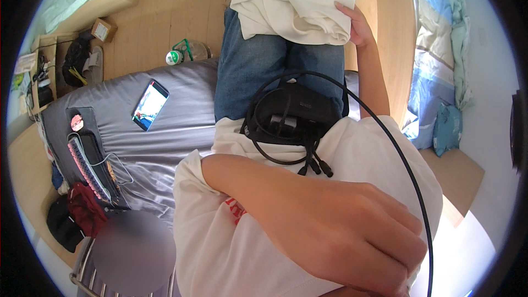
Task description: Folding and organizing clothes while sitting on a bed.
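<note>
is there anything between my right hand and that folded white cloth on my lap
Nothing visible stands between them. Your right hand already rests against the right edge of the folded white cloth lying on your jeans. Your left hand is near the camera, well apart from it.
</note>
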A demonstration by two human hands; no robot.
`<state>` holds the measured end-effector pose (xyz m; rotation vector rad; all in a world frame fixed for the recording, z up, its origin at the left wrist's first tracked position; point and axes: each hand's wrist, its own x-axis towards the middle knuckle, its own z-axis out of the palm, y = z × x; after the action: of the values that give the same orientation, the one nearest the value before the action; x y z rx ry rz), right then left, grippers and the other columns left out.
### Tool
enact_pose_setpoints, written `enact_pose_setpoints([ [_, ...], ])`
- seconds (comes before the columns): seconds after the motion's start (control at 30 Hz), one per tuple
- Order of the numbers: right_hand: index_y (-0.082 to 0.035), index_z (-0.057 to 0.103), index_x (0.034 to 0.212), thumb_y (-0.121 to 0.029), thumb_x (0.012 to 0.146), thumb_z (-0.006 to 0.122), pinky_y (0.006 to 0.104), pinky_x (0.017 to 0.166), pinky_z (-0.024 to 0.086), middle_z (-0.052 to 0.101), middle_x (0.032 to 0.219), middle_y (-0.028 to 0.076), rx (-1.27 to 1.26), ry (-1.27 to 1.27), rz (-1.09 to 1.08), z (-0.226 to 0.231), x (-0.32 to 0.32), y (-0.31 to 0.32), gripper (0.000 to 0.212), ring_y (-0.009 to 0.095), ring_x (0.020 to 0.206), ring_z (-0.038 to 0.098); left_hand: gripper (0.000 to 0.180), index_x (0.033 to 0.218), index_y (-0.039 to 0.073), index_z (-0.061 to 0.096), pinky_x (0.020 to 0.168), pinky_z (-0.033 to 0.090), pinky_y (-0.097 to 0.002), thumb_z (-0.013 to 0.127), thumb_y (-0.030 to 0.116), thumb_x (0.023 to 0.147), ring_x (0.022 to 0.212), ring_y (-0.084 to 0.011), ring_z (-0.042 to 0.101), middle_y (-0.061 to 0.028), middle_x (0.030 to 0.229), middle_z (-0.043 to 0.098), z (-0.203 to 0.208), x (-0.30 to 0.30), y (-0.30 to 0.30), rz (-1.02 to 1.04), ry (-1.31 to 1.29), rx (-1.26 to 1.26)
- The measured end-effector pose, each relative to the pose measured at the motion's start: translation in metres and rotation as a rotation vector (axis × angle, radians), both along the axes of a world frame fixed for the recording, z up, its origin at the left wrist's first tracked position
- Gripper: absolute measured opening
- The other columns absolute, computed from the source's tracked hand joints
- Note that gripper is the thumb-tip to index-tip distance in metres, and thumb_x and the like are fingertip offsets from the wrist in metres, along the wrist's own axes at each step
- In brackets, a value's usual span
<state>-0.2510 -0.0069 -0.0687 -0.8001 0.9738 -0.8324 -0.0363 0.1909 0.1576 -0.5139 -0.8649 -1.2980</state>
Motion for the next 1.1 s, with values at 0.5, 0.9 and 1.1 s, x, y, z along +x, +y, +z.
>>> enact_pose_setpoints([
  [0.5,0.007,0.041,0.133,-0.015,0.088,0.066,0.0358,0.094,0.052,0.057,0.125,0.020,-0.015,-0.039,0.006,0.001,0.001,0.002,0.056,0.028,0.111,0.060,0.016,0.091,-0.006,0.059,0.059,0.047,-0.0339,0.057,0.010,0.088,0.069,-0.0289,0.056,-0.0148,0.082,0.055,0.005,-0.010,0.010,0.023,0.006,0.047],
  [0.9,0.008,0.040,0.134,-0.016,0.089,0.065,0.0362,0.094,0.052,0.056,0.125,0.020,-0.012,-0.015,0.017,0.004,0.001,0.004,0.056,0.028,0.112,0.060,0.035,0.097,-0.008,0.059,0.062,0.046,-0.0360,0.062,0.025,0.084,0.070,-0.0294,0.056,-0.0157,0.085,0.056,-0.006,-0.017,0.003,0.016,0.057,-0.093],
  [1.1,0.008,0.040,0.134,-0.016,0.089,0.064,0.0362,0.095,0.051,0.056,0.126,0.020,-0.018,-0.023,0.014,0.003,0.001,0.005,0.056,0.028,0.113,0.059,0.034,0.096,-0.009,0.060,0.059,0.045,-0.0344,0.060,0.024,0.086,0.068,-0.0280,0.056,-0.0152,0.083,0.057,-0.006,-0.014,0.006,0.000,0.057,-0.054],
])
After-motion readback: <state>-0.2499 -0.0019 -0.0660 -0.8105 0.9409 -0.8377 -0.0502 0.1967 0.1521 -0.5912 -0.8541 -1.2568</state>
